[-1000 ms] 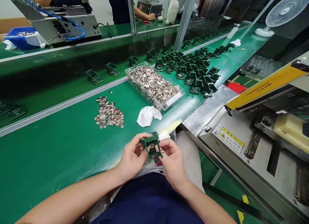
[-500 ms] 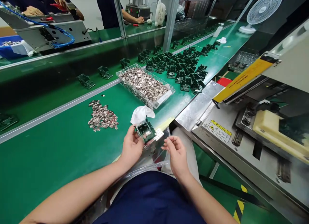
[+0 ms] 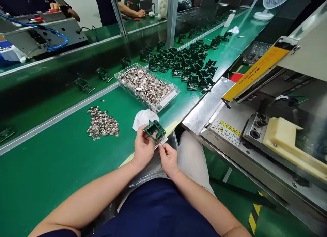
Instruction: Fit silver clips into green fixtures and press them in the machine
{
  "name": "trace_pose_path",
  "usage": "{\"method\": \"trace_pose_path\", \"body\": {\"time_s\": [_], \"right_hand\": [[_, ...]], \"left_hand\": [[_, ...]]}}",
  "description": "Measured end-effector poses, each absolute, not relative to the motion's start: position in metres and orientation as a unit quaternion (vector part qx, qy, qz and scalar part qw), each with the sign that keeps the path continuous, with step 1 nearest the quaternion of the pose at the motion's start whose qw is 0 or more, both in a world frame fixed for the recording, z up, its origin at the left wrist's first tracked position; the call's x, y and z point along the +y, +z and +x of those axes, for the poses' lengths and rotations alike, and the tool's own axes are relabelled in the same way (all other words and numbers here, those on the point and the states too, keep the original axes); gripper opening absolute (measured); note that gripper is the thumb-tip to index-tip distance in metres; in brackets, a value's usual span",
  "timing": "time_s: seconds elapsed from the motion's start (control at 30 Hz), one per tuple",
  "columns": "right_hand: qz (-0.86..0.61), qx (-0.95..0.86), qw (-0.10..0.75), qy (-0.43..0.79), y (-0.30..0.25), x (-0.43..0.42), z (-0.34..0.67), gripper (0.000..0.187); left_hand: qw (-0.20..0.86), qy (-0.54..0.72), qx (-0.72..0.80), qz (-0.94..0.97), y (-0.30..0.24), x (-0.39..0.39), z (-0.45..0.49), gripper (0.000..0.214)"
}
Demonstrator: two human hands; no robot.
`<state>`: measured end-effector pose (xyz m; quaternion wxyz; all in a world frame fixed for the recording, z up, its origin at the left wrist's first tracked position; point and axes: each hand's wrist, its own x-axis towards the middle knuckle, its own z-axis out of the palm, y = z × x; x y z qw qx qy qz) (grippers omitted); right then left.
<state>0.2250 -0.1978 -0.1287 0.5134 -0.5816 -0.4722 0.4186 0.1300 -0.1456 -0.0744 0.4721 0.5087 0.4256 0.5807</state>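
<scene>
My left hand (image 3: 143,148) is closed on a dark green frame-like part (image 3: 155,128) with a square opening, thumb at its near side, tilted above the table edge. A pale comb-like strip (image 3: 161,141) shows at the part's lower right edge; whether the two are joined I cannot tell. The right hand (image 3: 169,159) pinches the near end of this strip, its fingertips close to those of the left. Behind the part lies a crumpled white cloth (image 3: 142,118). Farther left is a pile of small metal pieces (image 3: 102,124).
A clear tray of metal pieces (image 3: 170,99) stands beyond the cloth. Many similar green parts (image 3: 189,65) are heaped behind it, others lined along the metal rail (image 3: 89,100). A press-like machine (image 3: 204,135) with a warning label borders the right. Co-workers' hands (image 3: 141,13) show across the bench.
My right hand has moved left, from apart to touching the strip. The green part has turned in my left hand, showing its opening more. The whole view has shifted slightly.
</scene>
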Motion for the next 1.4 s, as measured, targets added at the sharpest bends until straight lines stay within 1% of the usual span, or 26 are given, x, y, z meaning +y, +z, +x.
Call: {"method": "trace_pose_path", "body": {"time_s": [0.1, 0.23, 0.3, 0.37, 0.43, 0.5, 0.6, 0.73, 0.8, 0.9, 1.03, 1.13, 1.27, 1.4], "right_hand": [[-0.576, -0.531, 0.466, 0.412, -0.135, -0.198, 0.232, 0.039], [-0.574, -0.588, 0.368, 0.434, -0.140, -0.200, 0.247, 0.032], [-0.590, -0.598, 0.329, 0.432, -0.136, -0.202, 0.258, 0.029], [-0.611, -0.597, 0.311, 0.418, -0.123, -0.205, 0.268, 0.025], [-0.626, -0.590, 0.326, 0.393, -0.101, -0.207, 0.277, 0.017], [-0.621, -0.585, 0.376, 0.361, -0.075, -0.206, 0.281, 0.017], [-0.575, -0.604, 0.460, 0.307, -0.044, -0.199, 0.281, 0.017], [-0.542, -0.613, 0.517, 0.251, -0.033, -0.183, 0.270, 0.013], [-0.545, -0.612, 0.525, 0.229, -0.036, -0.177, 0.265, 0.011], [-0.554, -0.632, 0.505, 0.198, -0.040, -0.172, 0.259, 0.007], [-0.584, -0.642, 0.466, 0.172, -0.037, -0.171, 0.257, 0.017], [-0.595, -0.631, 0.457, 0.198, -0.034, -0.171, 0.259, 0.019], [-0.599, -0.575, 0.489, 0.268, -0.033, -0.169, 0.260, 0.020], [-0.586, -0.530, 0.537, 0.295, -0.038, -0.170, 0.258, 0.021]], "left_hand": [[0.459, 0.575, 0.422, 0.530, -0.073, -0.146, 0.131, 0.031], [0.468, 0.568, 0.418, 0.533, -0.076, -0.144, 0.132, 0.031], [0.477, 0.566, 0.414, 0.529, -0.077, -0.142, 0.132, 0.031], [0.491, 0.562, 0.409, 0.525, -0.078, -0.142, 0.131, 0.032], [0.502, 0.552, 0.407, 0.527, -0.077, -0.144, 0.130, 0.032], [0.504, 0.543, 0.405, 0.536, -0.075, -0.146, 0.129, 0.032], [0.499, 0.534, 0.399, 0.553, -0.072, -0.149, 0.127, 0.032], [0.503, 0.520, 0.392, 0.568, -0.069, -0.150, 0.125, 0.032], [0.502, 0.519, 0.387, 0.573, -0.068, -0.150, 0.125, 0.031], [0.494, 0.519, 0.368, 0.593, -0.068, -0.150, 0.125, 0.030], [0.490, 0.512, 0.360, 0.607, -0.067, -0.152, 0.124, 0.029], [0.493, 0.505, 0.359, 0.611, -0.067, -0.153, 0.124, 0.033], [0.495, 0.503, 0.362, 0.609, -0.069, -0.154, 0.123, 0.035], [0.502, 0.500, 0.365, 0.604, -0.068, -0.156, 0.124, 0.034]]}}
